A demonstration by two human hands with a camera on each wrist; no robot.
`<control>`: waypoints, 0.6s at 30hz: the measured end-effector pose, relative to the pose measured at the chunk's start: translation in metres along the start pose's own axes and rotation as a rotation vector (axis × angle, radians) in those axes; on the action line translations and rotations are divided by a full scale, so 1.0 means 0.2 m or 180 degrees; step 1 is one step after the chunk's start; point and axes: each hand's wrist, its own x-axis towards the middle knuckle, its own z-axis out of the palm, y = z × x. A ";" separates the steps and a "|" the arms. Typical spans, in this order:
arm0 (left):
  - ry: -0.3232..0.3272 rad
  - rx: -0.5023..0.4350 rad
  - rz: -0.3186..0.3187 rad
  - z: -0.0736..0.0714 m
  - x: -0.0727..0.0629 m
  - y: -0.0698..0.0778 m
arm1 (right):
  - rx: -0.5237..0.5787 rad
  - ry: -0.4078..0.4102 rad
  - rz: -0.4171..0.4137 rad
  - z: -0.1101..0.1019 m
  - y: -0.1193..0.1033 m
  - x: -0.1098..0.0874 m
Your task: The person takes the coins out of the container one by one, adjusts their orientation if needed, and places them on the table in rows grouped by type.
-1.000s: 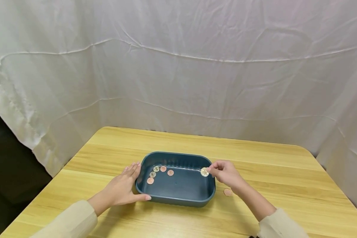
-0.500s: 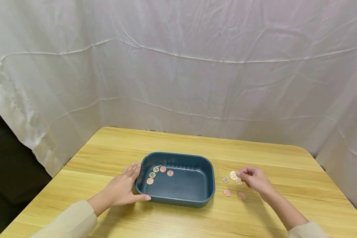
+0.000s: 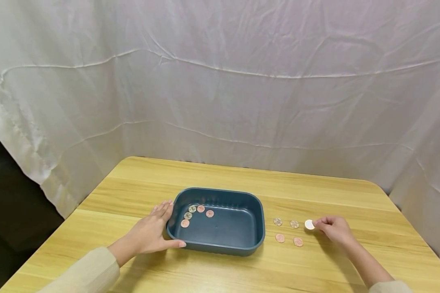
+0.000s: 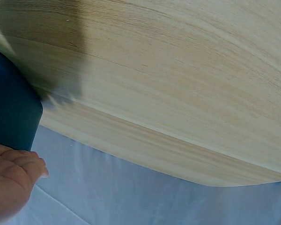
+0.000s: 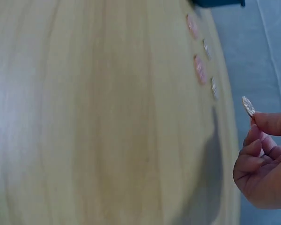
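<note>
A dark blue, rounded rectangular tub [image 3: 227,247] stands on the wooden table. My left hand [image 3: 148,231] rests against its left end, fingers straight along the rim and thumb at the front wall; the left wrist view shows this hand [image 4: 11,180] beside the tub's wall [image 4: 16,117]. Inside lie several coins, gold ones [image 3: 188,215] and copper ones [image 3: 210,213]. My right hand [image 3: 335,230] pinches a shiny gold coin [image 3: 309,224] between thumb and fingertips, held over the table in the right wrist view. To its left lie two gold coins [image 3: 294,224] and two copper coins [image 3: 298,242].
The light wooden table [image 3: 212,276] has rounded far corners. Behind it and at both sides hangs a pale, creased curtain [image 3: 220,101]. A dark gap [image 3: 11,203] shows at the far left beyond the table edge.
My right hand has carried the gold coin out from over the tub's right end, rightward past the coins lying on the table. The left hand and the tub stay in place.
</note>
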 end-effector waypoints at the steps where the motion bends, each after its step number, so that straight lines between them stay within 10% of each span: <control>1: -0.0004 -0.0004 -0.0003 0.00 0.00 0.00 | -0.0052 0.0033 0.0025 0.00 0.02 0.01; 18: -0.0015 -0.0006 -0.0002 -0.01 -0.01 0.01 | -0.0406 0.0096 0.0133 -0.03 0.10 0.09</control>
